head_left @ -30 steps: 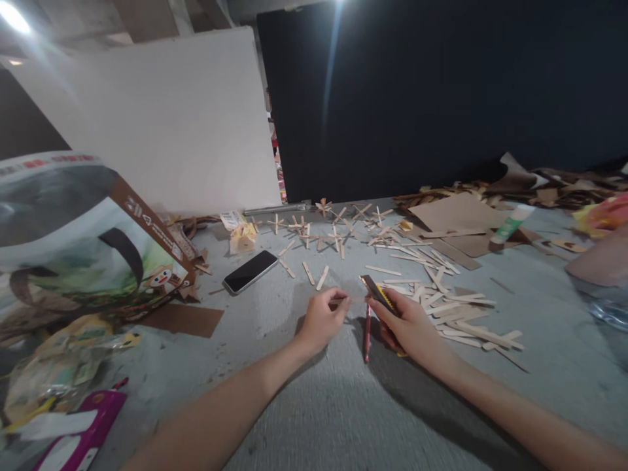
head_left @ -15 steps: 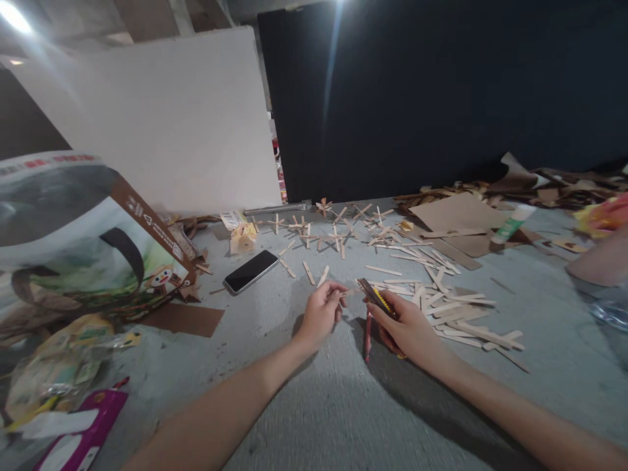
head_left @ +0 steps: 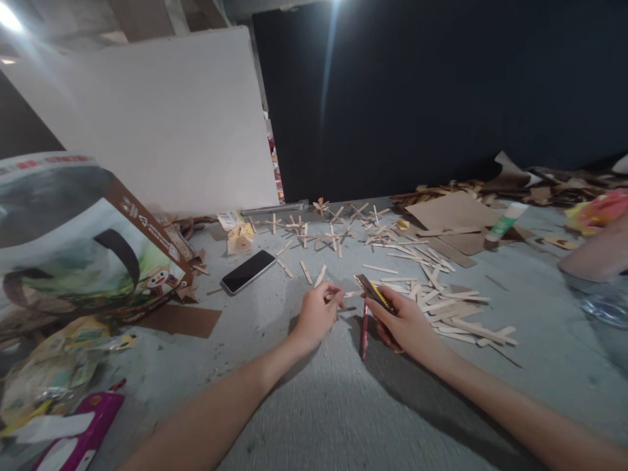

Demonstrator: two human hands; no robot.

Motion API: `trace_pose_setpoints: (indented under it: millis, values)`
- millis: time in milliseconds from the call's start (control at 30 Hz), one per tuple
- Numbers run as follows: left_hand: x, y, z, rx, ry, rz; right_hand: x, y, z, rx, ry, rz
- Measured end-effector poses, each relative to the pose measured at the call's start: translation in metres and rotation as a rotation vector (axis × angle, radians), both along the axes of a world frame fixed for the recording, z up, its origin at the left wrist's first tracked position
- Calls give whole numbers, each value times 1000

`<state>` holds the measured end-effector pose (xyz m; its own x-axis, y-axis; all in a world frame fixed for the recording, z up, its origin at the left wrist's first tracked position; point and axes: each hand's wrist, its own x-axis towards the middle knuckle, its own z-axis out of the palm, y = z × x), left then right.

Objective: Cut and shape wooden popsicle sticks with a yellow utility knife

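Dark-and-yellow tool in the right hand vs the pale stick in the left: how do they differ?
Color: the tool is dark with yellow along it; the stick is pale.
Bulk: the tool looks thicker, the stick slender.
Pose: the tool slants up toward the picture's left from the right hand; the stick runs nearly level from the left hand.
Shared: both are hand-held.
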<state>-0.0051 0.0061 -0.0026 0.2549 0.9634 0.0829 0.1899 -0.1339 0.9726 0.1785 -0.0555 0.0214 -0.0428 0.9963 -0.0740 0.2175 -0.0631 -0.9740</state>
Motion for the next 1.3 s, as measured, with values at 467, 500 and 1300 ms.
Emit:
trace_pose_setpoints:
  millis: [467, 500, 1300]
  values:
    - [-25, 27, 5, 188, 274, -137, 4, 10, 2, 95, 130, -65]
    - [-25, 27, 3, 197, 270, -128, 6, 11, 5, 125, 110, -70]
    - [-23, 24, 13, 288, 686, 98, 42, 64, 43, 441, -864, 621]
